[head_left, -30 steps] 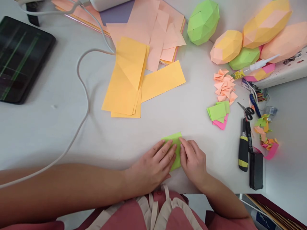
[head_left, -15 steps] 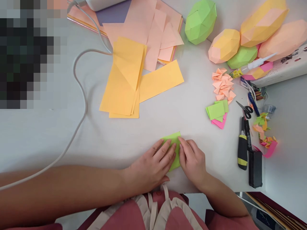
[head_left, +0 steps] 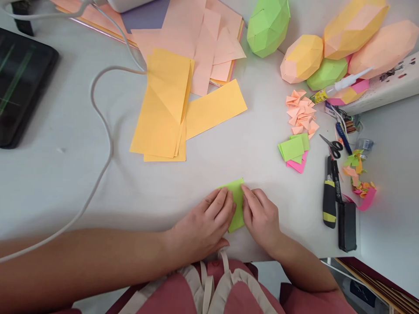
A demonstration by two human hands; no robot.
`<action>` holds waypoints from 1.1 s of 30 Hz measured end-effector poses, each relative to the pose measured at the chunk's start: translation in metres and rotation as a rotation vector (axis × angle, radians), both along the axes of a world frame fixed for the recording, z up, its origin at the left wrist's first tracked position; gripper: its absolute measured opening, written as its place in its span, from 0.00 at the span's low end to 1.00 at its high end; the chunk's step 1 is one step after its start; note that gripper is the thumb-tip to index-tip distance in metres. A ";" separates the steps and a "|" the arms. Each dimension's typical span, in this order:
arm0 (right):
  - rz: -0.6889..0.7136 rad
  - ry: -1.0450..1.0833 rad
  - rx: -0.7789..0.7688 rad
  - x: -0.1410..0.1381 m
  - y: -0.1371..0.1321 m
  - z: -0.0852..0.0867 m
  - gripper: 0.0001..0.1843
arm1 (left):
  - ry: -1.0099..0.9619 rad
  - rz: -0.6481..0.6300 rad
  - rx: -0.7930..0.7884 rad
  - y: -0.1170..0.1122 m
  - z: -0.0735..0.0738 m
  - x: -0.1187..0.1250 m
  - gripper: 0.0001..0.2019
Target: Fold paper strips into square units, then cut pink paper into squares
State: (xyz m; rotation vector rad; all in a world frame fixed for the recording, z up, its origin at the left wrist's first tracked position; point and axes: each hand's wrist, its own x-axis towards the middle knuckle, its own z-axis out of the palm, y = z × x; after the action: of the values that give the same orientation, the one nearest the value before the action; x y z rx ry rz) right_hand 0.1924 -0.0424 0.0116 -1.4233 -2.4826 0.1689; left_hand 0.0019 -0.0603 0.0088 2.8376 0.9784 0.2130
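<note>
A small folded piece of light green paper (head_left: 238, 203) lies on the white table near its front edge. My left hand (head_left: 209, 216) holds its left part down, fingers bent and close together; they hide part of the sheet. At its right edge, near the top corner, my right hand (head_left: 262, 213) is closed, with thumb and forefinger pinched on the paper. Further right lie small folded green papers (head_left: 292, 149) over a pink paper (head_left: 298, 166). Above these is a pile of small folded peach paper pieces (head_left: 301, 113).
Orange paper strips (head_left: 163, 109) lie left of centre, with peach sheets (head_left: 183, 30) behind. Paper polyhedra (head_left: 269, 28) stand at the back right. Scissors (head_left: 333, 146), a box cutter (head_left: 329, 203) and a black case (head_left: 347, 226) line the right side. A white cable (head_left: 106, 131) crosses the left.
The fingers of my left hand have drawn back and bent, showing more of the green paper. My right hand stays at the paper's edge. The view has shifted slightly.
</note>
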 end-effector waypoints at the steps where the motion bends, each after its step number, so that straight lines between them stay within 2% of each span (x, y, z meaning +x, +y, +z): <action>1: 0.002 -0.006 -0.003 0.000 0.000 0.000 0.23 | 0.024 -0.018 0.004 0.001 0.002 0.000 0.37; 6: 0.015 -0.021 0.000 0.000 0.001 0.000 0.24 | 0.092 -0.060 0.001 0.006 0.006 -0.003 0.43; 13: 0.024 -0.058 0.029 0.000 0.002 -0.002 0.21 | -0.011 -0.103 -0.143 0.008 0.004 -0.014 0.48; 19: 0.023 -0.079 0.008 0.001 0.004 -0.005 0.21 | -0.064 -0.179 -0.289 0.018 0.004 -0.028 0.45; 22: 0.019 -0.100 -0.010 0.001 0.005 -0.006 0.19 | -0.072 -0.213 -0.311 0.023 0.003 -0.030 0.45; 27: 0.032 -0.106 -0.085 -0.001 0.009 0.004 0.17 | -0.008 -0.229 -0.324 0.027 0.008 -0.028 0.40; 30: 0.031 -0.169 -0.115 -0.007 0.005 0.014 0.21 | 0.007 -0.242 -0.321 0.028 0.011 -0.025 0.39; 33: 0.033 -0.287 -0.070 -0.013 -0.005 0.017 0.24 | 0.026 -0.250 -0.316 0.029 0.011 -0.023 0.39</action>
State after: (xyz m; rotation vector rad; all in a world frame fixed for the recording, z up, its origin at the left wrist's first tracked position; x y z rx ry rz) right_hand 0.1797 -0.0470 0.0290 -1.5298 -2.7555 0.0623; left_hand -0.0216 -0.0315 0.0194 2.6386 0.5895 -0.0055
